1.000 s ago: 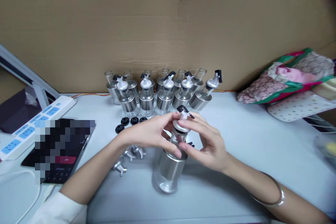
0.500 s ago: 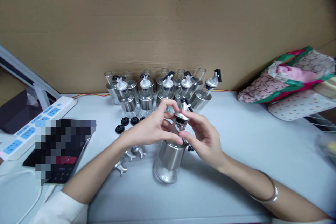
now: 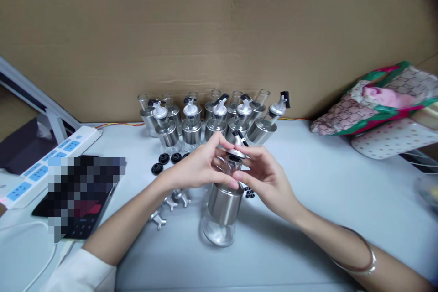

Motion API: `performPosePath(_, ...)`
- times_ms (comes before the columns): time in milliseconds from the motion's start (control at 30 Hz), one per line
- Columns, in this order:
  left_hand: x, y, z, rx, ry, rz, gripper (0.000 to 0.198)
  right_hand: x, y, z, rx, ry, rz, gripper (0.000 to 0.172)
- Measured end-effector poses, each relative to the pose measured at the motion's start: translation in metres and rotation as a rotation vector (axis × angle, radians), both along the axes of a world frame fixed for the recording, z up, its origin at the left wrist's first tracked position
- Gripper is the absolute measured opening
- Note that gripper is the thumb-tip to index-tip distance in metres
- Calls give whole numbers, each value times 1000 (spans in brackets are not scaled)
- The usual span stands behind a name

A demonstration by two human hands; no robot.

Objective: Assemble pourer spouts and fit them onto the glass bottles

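A glass bottle [image 3: 224, 210] with a brushed steel sleeve stands slightly tilted in front of me. On its mouth sits a silver pourer cap [image 3: 236, 153] with a black flip lid. My left hand [image 3: 205, 164] is curled around the bottle's neck, thumb along the shoulder. My right hand [image 3: 267, 175] closes on the neck and cap from the other side, thumb at the neck and fingers at the cap's rim. Just behind are several matching bottles [image 3: 167, 133], the front ones with pourers fitted, the back ones with bare necks.
Black stoppers [image 3: 157, 169] and silver pourer parts [image 3: 159, 219] lie left of the bottle; small black pieces [image 3: 249, 193] lie right. A power strip [image 3: 51, 164] and a dark tablet-like device [image 3: 78, 232] are at left. A patterned bag [image 3: 345, 109] rests at right.
The bottle's base has shifted slightly toward me. My right hand has turned a little, its wrist and bangle moving lower and rightward. The pourer cap sits more level.
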State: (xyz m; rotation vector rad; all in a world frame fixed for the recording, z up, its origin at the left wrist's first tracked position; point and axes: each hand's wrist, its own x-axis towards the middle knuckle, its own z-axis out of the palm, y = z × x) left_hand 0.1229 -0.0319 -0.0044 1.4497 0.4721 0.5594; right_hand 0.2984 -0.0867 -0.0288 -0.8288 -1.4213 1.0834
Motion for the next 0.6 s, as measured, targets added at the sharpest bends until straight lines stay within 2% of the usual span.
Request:
performPosePath(300, 2, 0, 2, -37, -25, 0, 50, 1, 4, 2, 33, 54, -15, 29)
performPosePath(600, 2, 2, 0, -55, 19, 40, 51, 1, 3, 1, 92, -22, -68, 23)
